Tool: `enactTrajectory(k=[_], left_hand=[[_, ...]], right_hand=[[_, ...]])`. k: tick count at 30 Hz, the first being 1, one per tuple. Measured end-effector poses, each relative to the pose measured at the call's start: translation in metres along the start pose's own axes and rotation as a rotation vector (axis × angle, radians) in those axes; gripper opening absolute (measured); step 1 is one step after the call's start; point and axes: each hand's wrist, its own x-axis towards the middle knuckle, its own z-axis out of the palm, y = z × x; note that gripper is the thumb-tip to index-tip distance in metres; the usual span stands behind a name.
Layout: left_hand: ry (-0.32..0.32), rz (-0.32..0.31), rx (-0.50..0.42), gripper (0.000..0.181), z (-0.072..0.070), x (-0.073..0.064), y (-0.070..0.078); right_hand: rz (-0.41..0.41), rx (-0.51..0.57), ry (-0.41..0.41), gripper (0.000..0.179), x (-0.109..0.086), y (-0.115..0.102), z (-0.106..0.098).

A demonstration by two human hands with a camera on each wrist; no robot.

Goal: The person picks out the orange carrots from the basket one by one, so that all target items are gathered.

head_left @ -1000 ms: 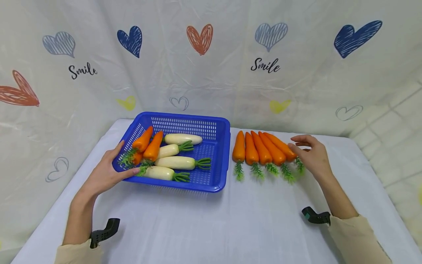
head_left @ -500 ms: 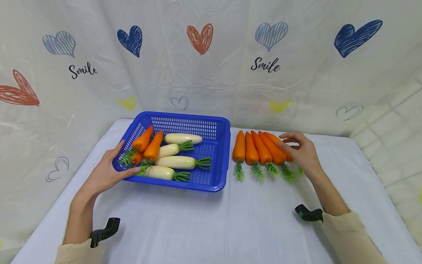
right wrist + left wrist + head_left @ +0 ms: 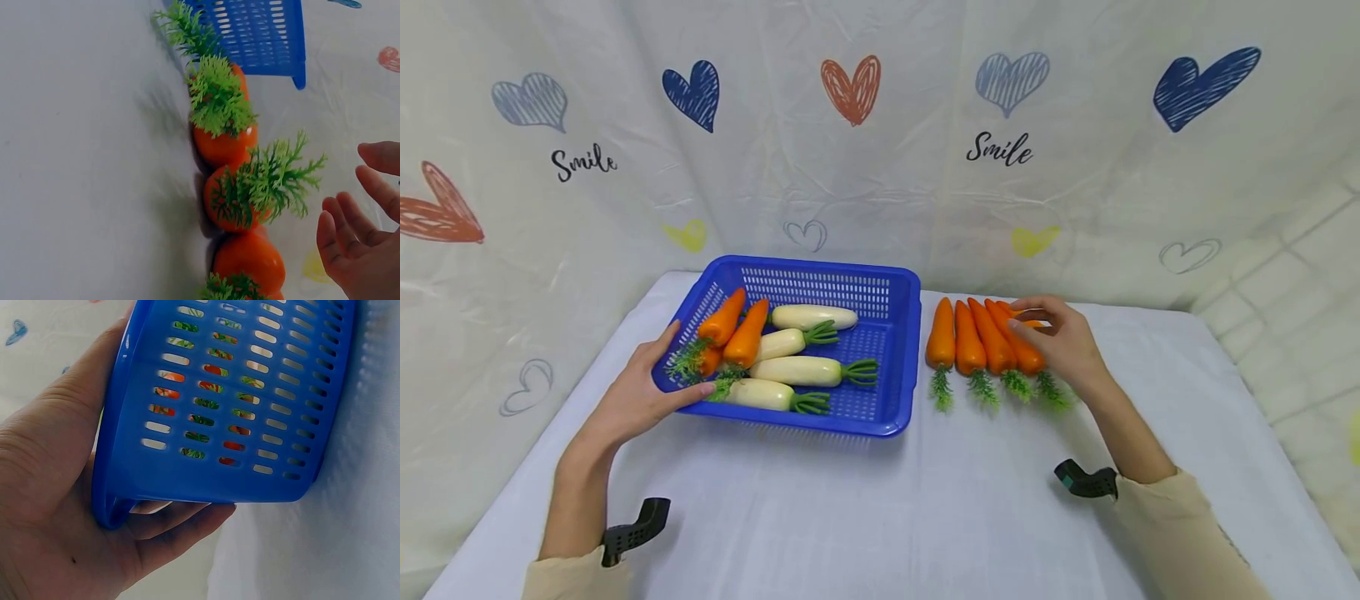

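Observation:
My left hand (image 3: 642, 387) grips the left corner of a blue plastic basket (image 3: 897, 367), thumb over the rim and fingers beneath it, as the left wrist view shows. Inside lie several white radishes (image 3: 797, 370), with a few orange carrots (image 3: 747, 333) heaped at the left end. To the basket's right, several carrots (image 3: 972, 337) lie in a row, leafy tops toward me. Over the rightmost ones hovers my right hand (image 3: 1063, 337), which partly hides them. Its fingers are loosely bent and hold nothing; in the right wrist view they stand apart from the nearest carrots (image 3: 250, 262).
A white cloth (image 3: 985, 492) covers the table. Behind it hangs a pale curtain (image 3: 917, 167) printed with hearts. Each wrist bears a small black camera, the left one (image 3: 636, 531) and the right one (image 3: 1084, 479).
My right hand has moved left, from beside the row's right end to above the rightmost carrots. My left hand stays on the basket, which has not moved.

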Motion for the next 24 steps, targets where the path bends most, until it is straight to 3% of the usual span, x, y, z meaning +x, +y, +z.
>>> enactTrajectory(k=[7,19,24], left_hand=[[0.003,-0.003,0.012,0.117,0.0,0.0,-0.001],[0.003,0.008,0.012,0.116,0.001,0.002,-0.003],[0.001,0.003,0.01,0.116,0.001,0.002,-0.004]], right_hand=[[0.026,0.021,-0.049,0.038,0.001,-0.007,0.007],[-0.042,0.144,-0.087,0.027,0.005,-0.019,0.024],[-0.039,0.129,-0.128,0.025,0.007,-0.022,0.033]])
